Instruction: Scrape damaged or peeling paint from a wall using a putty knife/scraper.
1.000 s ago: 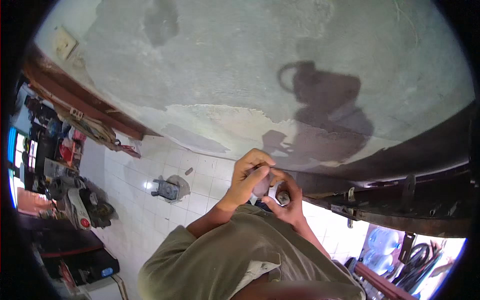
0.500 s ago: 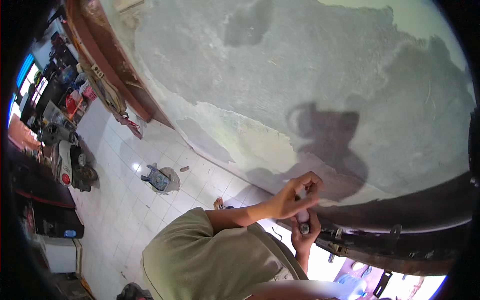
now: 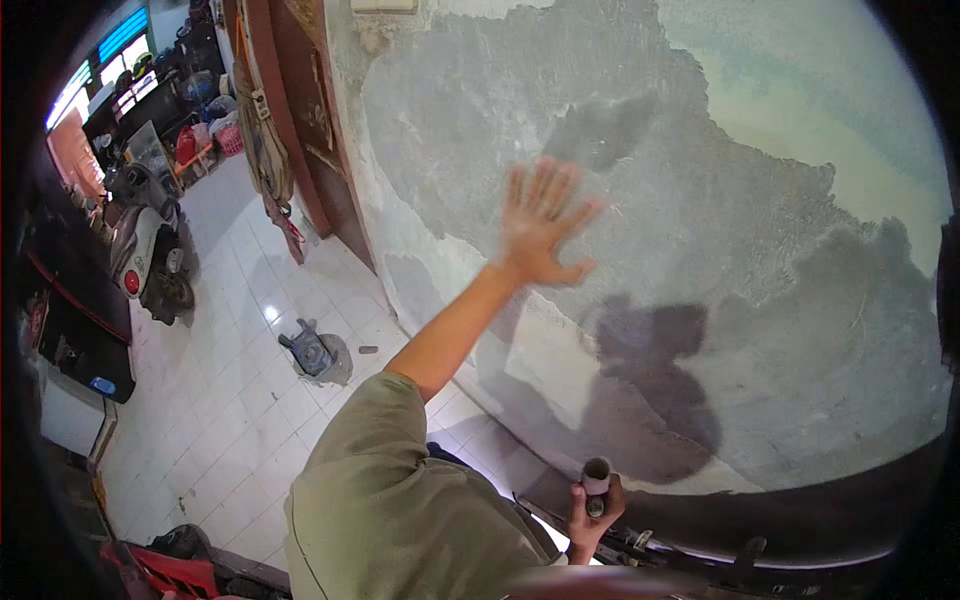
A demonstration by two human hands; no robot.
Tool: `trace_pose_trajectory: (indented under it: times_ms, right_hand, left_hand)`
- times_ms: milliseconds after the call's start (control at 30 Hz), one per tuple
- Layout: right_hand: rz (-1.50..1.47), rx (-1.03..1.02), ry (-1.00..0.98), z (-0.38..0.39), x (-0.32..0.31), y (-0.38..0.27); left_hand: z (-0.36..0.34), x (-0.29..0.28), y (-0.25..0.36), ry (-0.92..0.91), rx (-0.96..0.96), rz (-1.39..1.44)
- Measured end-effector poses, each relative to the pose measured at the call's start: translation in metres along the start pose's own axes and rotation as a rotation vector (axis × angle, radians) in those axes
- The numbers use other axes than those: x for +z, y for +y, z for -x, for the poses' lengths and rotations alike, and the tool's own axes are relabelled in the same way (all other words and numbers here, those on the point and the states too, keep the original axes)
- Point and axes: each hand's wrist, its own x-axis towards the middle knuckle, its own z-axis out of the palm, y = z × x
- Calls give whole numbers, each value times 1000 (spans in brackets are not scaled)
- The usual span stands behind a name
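Note:
My left hand [image 3: 541,228] is open against a wall [image 3: 700,170], its fingers spread and slightly blurred. Whether the palm presses the surface or hovers just off it, I cannot tell. Rough grey plaster covers most of this wall, with patches of pale green around it. Lower down, my right hand [image 3: 606,505] is closed round a short, pale cylindrical object [image 3: 596,484] with a dark top end. It is held upright close to my body, and its exact kind is not clear.
On the white tiled floor [image 3: 240,400] lies a blue-grey tool or container in a grey round patch [image 3: 312,352], with a small brown piece [image 3: 368,350] beside it. A scooter [image 3: 150,262] stands at left. Cloth bags [image 3: 265,150] hang by a brown door frame [image 3: 290,110].
My left hand has left the cylindrical object near my right hand and reached up and left to the wall, its fingers spreading. My right hand still holds the object. The view has shifted.

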Motion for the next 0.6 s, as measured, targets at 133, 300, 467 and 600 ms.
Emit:
trace_pose_trajectory:
  times_ms: [133,300,467,600]
  right_hand:
    - [-83,47,61,2,8,-2]
    - [-67,24,247,25,17,43]
    - [-167,121,-33,28,27,91]
    - [-128,-44,-66,-11,69,52]
  left_hand:
    - [98,-29,-133,178,-499,-77]
    - [191,-62,-184,-142,-1755,64]
    - [79,-52,-135,92,-526,5]
    - [39,-59,-152,177,-373,35]
